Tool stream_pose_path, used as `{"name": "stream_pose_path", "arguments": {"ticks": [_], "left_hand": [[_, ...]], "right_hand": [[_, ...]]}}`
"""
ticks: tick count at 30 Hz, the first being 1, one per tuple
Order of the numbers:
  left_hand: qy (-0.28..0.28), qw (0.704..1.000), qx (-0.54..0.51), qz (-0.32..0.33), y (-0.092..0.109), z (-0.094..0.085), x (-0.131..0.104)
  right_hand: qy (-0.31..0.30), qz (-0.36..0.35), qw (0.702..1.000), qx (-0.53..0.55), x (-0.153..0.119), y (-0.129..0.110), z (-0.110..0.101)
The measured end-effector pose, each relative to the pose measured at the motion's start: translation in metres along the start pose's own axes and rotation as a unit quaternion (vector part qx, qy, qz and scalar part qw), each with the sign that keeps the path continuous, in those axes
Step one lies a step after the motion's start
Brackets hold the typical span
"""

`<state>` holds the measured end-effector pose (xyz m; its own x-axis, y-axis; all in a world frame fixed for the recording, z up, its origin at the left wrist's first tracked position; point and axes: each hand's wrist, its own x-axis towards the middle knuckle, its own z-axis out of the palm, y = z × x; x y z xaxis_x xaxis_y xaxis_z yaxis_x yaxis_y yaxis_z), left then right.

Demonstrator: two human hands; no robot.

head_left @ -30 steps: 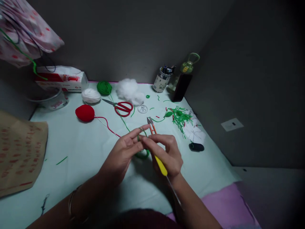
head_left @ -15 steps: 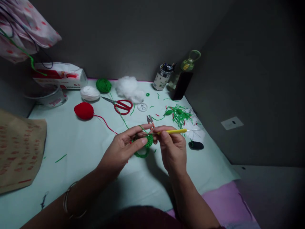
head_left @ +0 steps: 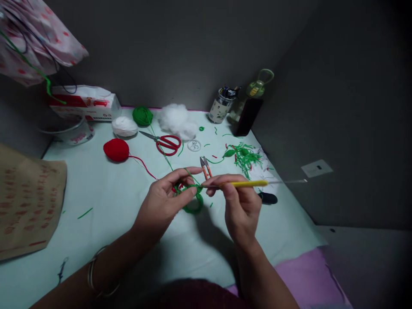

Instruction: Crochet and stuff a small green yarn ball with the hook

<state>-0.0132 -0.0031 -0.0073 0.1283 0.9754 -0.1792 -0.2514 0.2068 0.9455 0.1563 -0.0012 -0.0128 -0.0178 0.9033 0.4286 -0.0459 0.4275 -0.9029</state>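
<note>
My left hand (head_left: 165, 199) pinches a small green crochet piece (head_left: 194, 208), part of which hangs as a ring below the thumb. Some red yarn shows by its fingers. My right hand (head_left: 241, 204) is closed around a crochet hook with a yellow handle (head_left: 247, 183); its left tip meets the top edge of the green piece, and its other metal end points right. Green yarn runs from a green ball (head_left: 142, 116) over my raised left index finger. Orange-handled thread snips (head_left: 206, 167) lie just behind my hands.
Red-handled scissors (head_left: 169, 144), a red yarn ball (head_left: 116, 150), a white ball (head_left: 124, 127) and white stuffing (head_left: 178, 121) lie behind. Green scraps (head_left: 247, 159) and a black object (head_left: 268, 198) are at right. A pen holder (head_left: 220, 105) and bottle (head_left: 249, 107) stand at the back; a paper bag (head_left: 30, 201) is left.
My right hand has moved right and slightly down with the crochet hook, drawing it away from the left fingers. My left hand keeps its pinch on the green piece.
</note>
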Motion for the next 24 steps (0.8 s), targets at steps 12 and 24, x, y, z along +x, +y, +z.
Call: {"name": "stream_pose_path", "arguments": {"ticks": [12,24], "left_hand": [[-0.078,0.972,-0.199,-0.099,-0.003,0.004,0.004],[-0.060,0.992,-0.105,-0.036,-0.004,0.001,0.004]], "right_hand": [[-0.023,-0.279,0.885,-0.372,-0.010,0.005,0.003],[0.007,-0.021,0.999,-0.032,0.004,0.005,0.006]]}}
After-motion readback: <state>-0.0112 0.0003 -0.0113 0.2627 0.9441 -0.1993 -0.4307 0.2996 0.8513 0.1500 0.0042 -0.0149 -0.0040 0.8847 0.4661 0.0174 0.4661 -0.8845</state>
